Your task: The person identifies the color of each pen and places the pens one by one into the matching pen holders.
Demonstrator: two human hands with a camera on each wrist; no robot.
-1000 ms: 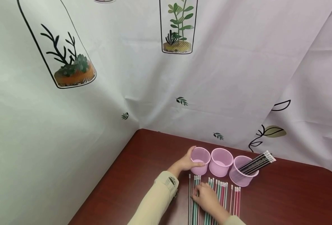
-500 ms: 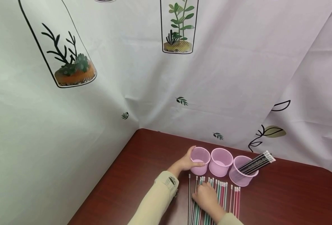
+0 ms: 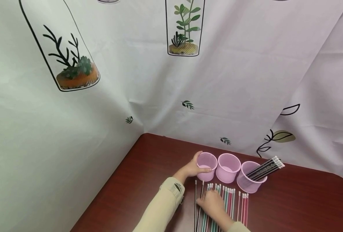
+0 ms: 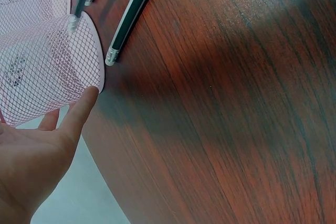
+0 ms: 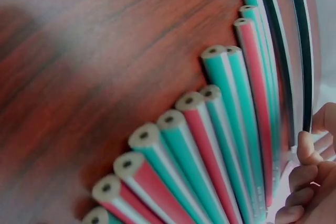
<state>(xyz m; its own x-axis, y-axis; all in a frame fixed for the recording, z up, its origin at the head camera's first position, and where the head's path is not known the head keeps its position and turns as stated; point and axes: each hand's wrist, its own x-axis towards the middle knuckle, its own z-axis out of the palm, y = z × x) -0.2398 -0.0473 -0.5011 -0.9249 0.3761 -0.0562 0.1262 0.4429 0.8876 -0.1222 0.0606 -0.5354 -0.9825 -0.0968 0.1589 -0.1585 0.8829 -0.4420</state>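
Pink mesh pencil cups stand in a row. My left hand [image 3: 192,166] holds the leftmost cup [image 3: 207,175], its thumb lying along the near side; the left wrist view shows fingertips against the mesh [image 4: 47,72]. Below the cups, striped pencils lie side by side, eraser ends toward the cups. My right hand [image 3: 215,204] is over them, fingers curled, thumb and fingertips at a black pencil [image 3: 201,190] that they seem to pinch; the grip is partly hidden. A second black pencil [image 3: 196,203] lies to its left. The right wrist view shows green pencils [image 5: 226,72] and red pencils [image 5: 252,56].
The middle cup [image 3: 227,175] has nothing in it. Several black pencils [image 3: 265,169] lean in the right cup [image 3: 247,187]. More red pencils [image 3: 244,209] lie at the right of the row on the brown table [image 3: 305,199]. A patterned cloth [image 3: 232,80] hangs behind.
A black pencil has come apart from the left bunch, whose other pencils have shifted slightly right. My right hand stays near them with small finger movements. My left hand has not moved.
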